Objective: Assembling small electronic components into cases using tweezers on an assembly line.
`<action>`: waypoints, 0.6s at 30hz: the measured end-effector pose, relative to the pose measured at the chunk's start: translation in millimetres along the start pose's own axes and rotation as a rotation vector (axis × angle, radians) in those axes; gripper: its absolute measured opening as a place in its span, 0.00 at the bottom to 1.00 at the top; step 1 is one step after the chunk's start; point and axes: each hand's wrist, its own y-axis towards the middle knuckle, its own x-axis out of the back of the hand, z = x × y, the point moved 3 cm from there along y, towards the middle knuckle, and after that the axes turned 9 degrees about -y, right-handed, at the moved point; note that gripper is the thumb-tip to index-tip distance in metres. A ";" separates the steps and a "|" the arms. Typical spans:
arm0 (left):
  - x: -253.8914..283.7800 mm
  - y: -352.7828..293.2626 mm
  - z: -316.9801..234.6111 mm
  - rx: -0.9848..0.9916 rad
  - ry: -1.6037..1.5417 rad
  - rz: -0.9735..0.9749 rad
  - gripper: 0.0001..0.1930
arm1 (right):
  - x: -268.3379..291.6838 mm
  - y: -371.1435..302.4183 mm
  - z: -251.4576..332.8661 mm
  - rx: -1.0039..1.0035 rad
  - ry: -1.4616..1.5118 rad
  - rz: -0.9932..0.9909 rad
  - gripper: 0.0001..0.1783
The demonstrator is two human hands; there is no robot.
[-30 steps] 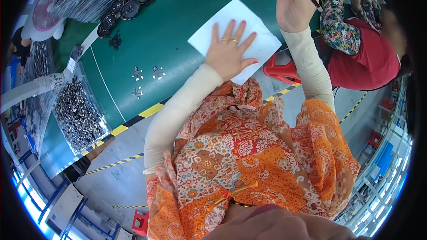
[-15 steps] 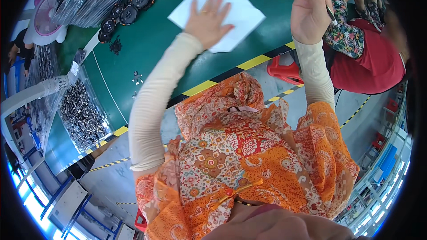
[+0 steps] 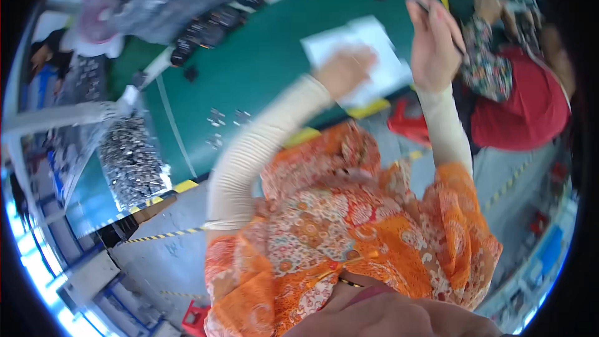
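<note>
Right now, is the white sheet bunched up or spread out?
Spread out: the white sheet shows broad and flat beyond the left hand.

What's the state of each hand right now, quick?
Left hand: over the white sheet, too blurred to tell open or closed.
Right hand: closed on a slim, dark pen-like tool.

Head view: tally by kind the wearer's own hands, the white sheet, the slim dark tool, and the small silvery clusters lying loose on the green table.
Hands: 2, left hand and right hand
White sheet: 1
Slim dark tool: 1
Silvery clusters: 3, each counted as one; blur hides their separate pieces
Total: 7
</note>
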 end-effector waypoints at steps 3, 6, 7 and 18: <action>-26.0 10.7 -22.0 -0.212 -0.246 -0.279 0.09 | 18.2 -9.6 6.9 -0.091 -0.168 -0.119 0.16; 44.1 -14.6 -11.2 0.007 -0.051 -0.311 0.07 | 28.1 -14.6 2.2 -0.080 -0.204 -0.192 0.16; 80.1 -21.9 -12.2 0.137 0.018 -0.403 0.07 | 29.8 -15.9 1.3 -0.076 -0.188 -0.238 0.16; 660.6 -136.5 -0.1 -0.044 0.999 -1.610 0.15 | -12.8 -4.0 -29.7 -0.144 -0.148 -0.109 0.18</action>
